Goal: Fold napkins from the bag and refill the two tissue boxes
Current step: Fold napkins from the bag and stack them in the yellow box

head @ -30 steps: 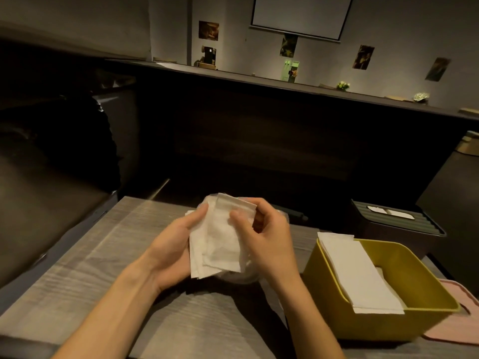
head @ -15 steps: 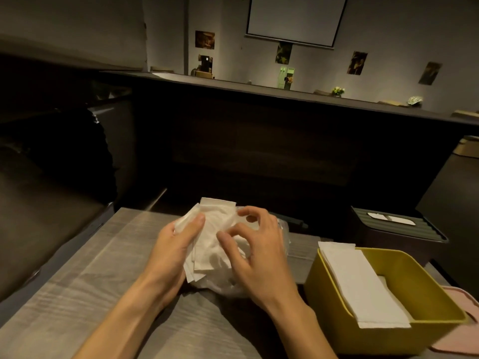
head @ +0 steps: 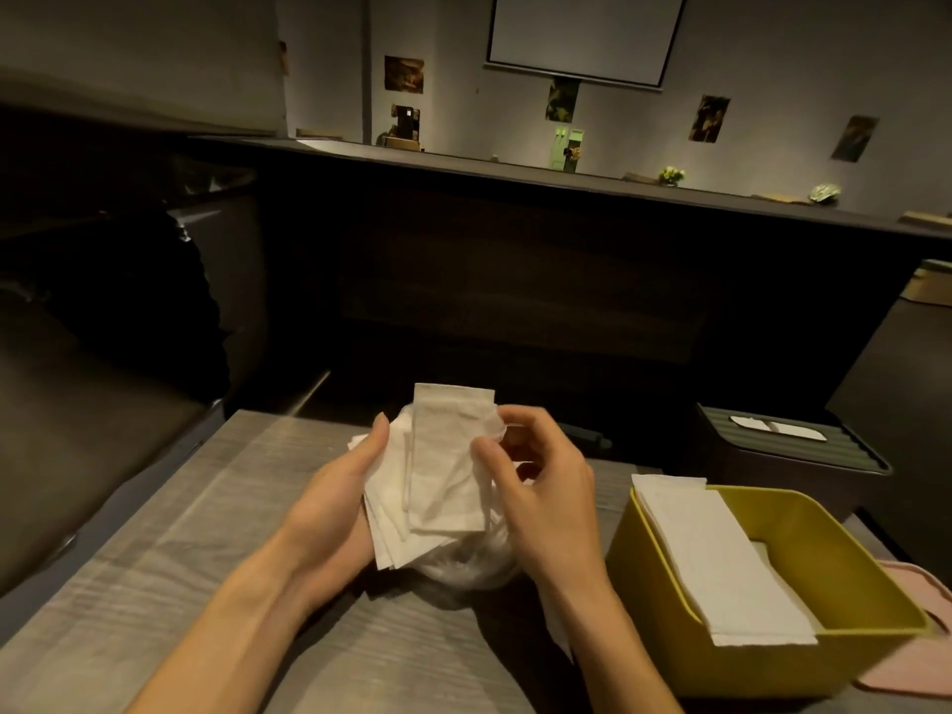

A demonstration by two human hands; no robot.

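Observation:
My left hand [head: 329,512] holds a small stack of white napkins [head: 391,507] from beneath, thumb along its left edge. On top lies a folded napkin [head: 445,456], and my right hand [head: 541,487] pinches its right edge between thumb and forefinger. Beneath both hands a clear plastic bag [head: 469,564] rests on the grey wooden table [head: 154,584]. To the right stands an open yellow tissue box [head: 850,584] with folded napkins [head: 721,564] leaning against its left wall. Behind it a dark tissue box [head: 793,450] with a ribbed lid shows a white tissue in its slot.
A pink lid [head: 922,677] lies at the right edge behind the yellow box. A dark bench seat [head: 77,430] runs along the left of the table. A dark partition wall [head: 515,280] rises just beyond the table's far edge.
The top napkin has been drawn up and stands higher on the stack. My right hand shifted from the napkin's face to pinching its right edge. The camera tilted slightly.

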